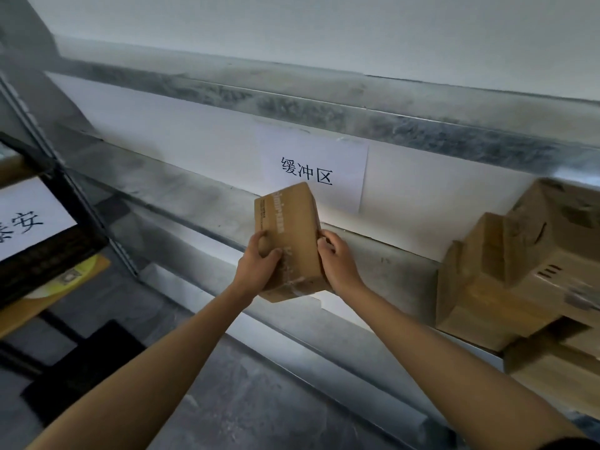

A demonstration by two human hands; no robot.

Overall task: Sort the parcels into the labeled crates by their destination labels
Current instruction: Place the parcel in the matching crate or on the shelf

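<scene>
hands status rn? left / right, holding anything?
Left hand: grips the left side of the cardboard parcel, fingers curled round it.
Right hand: grips the same parcel's right edge.

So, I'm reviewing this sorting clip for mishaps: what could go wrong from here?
The box is held up by the left hand and right hand at its lower half only, so it might tip or slip. No destination label shows on its visible faces, so it could be missorted into the crate on the left.
</scene>
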